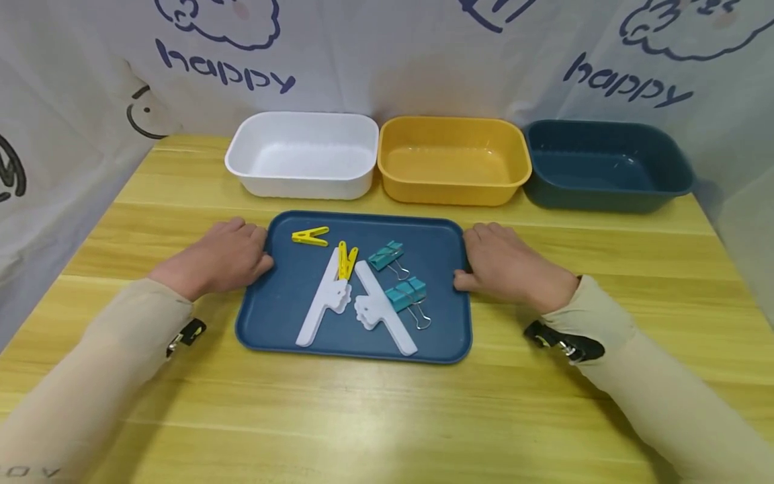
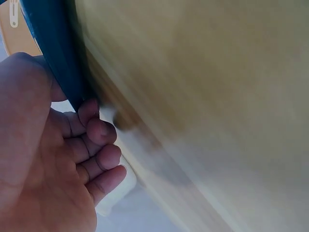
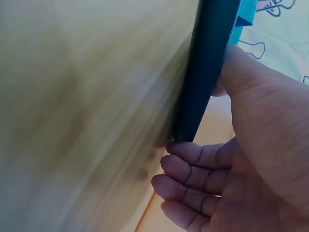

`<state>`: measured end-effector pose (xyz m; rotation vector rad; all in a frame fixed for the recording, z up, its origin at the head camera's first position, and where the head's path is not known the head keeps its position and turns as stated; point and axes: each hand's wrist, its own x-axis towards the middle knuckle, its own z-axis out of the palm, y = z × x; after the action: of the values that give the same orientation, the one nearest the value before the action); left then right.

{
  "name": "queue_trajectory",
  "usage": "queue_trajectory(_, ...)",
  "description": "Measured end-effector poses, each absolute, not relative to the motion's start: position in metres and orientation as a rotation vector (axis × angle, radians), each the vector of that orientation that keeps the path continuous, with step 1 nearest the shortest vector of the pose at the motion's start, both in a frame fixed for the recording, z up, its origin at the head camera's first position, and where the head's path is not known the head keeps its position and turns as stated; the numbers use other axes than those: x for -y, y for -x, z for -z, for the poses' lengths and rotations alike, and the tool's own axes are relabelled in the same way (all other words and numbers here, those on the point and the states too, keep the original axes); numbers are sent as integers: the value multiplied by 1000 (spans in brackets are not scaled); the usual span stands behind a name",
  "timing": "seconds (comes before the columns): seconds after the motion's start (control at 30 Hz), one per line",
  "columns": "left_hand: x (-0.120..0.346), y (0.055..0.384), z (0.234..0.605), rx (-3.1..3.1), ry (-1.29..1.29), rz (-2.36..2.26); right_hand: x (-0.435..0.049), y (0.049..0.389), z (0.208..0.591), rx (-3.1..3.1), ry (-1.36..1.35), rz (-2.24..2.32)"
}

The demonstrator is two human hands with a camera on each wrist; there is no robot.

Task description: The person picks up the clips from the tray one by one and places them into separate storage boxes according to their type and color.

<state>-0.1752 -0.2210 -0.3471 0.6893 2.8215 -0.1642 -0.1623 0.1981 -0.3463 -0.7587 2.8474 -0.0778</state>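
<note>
A dark blue tray (image 1: 272, 323) is gripped at its two short sides. My left hand (image 1: 226, 257) holds the left rim, thumb over the edge; in the left wrist view the fingers (image 2: 101, 130) curl at the tray's underside. At the opposite rim my right hand (image 1: 504, 263) grips likewise, its fingers (image 3: 186, 171) curled under in the right wrist view. On the tray lie two yellow clothespins (image 1: 310, 236), two white sealing clips (image 1: 317, 312) with cloud-shaped grips, and two teal binder clips (image 1: 406, 294) with wire handles. One clothespin touches the left sealing clip.
Behind the tray stand a white bin (image 1: 302, 185), a yellow bin (image 1: 453, 193) and a dark green bin (image 1: 605, 199) in a row. They sit on a wooden table (image 1: 363, 417) before a white cloth (image 1: 338, 60) printed with drawings.
</note>
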Motion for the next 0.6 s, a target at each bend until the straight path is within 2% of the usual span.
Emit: queue_trajectory(0.6,188,181,346,-2818,-724,112,-234,170,347,-2828,690,171)
